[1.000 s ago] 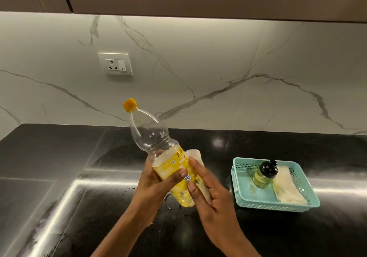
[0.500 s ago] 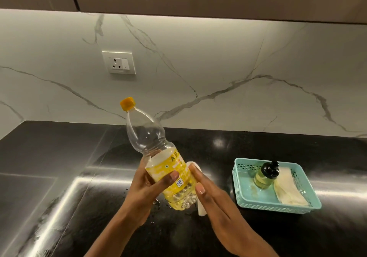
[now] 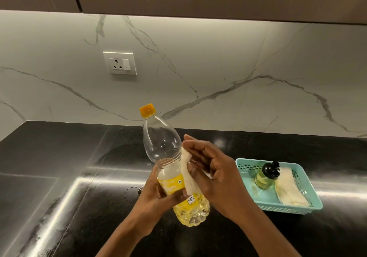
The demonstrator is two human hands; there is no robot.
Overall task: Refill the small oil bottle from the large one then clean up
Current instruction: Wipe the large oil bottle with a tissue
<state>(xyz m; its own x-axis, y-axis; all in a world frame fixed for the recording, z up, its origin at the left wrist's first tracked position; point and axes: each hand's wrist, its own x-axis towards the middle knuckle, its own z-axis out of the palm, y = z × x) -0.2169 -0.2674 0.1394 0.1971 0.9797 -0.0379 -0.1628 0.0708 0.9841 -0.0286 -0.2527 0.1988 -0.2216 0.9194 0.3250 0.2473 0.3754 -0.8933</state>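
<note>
1. Head view: your left hand grips the large oil bottle around its yellow label and holds it tilted above the black worktop, with its orange cap on.
2. Your right hand pinches a white tissue against the bottle's side.
3. The small oil bottle sits in the teal basket to the right, just beside a folded napkin.

R hand hides part of tissue; txt on large bottle too blurry to read.
</note>
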